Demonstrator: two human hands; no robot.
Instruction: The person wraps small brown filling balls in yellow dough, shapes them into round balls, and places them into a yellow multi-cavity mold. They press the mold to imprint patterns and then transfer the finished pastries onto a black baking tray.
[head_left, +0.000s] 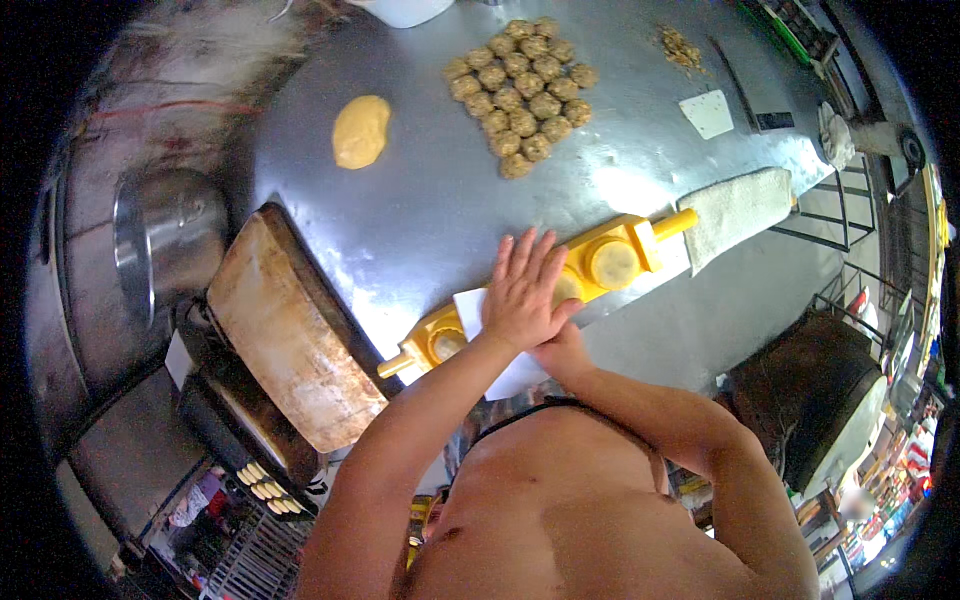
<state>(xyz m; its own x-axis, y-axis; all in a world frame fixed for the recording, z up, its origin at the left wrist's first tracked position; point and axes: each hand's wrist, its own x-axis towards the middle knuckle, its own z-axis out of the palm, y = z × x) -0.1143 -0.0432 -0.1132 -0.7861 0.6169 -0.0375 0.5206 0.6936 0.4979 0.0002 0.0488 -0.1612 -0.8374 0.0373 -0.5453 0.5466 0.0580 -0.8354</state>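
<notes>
A long yellow mooncake mould (643, 241) with a handle at each end lies slantwise along the near edge of the metal table (420, 217). Pale dough (616, 264) fills the round cavities that show. My left hand (521, 292) is laid flat, palm down, over the mould's middle, its fingers stretched and slightly apart. Beneath it a thin white sheet (469, 309) sticks out on the left and toward me; its material is unclear. My right hand (561, 351) is at the near side, partly under my left hand, and its fingers are hidden.
Several filling balls (523, 90) form a cluster. Around them are a dough lump (361, 132), a white scraper (707, 114), crumbly pieces (679, 49) and a folded cloth (739, 214). Left stand a stained baking tray (292, 322) and metal pot (176, 240); lower left, pastries (268, 489).
</notes>
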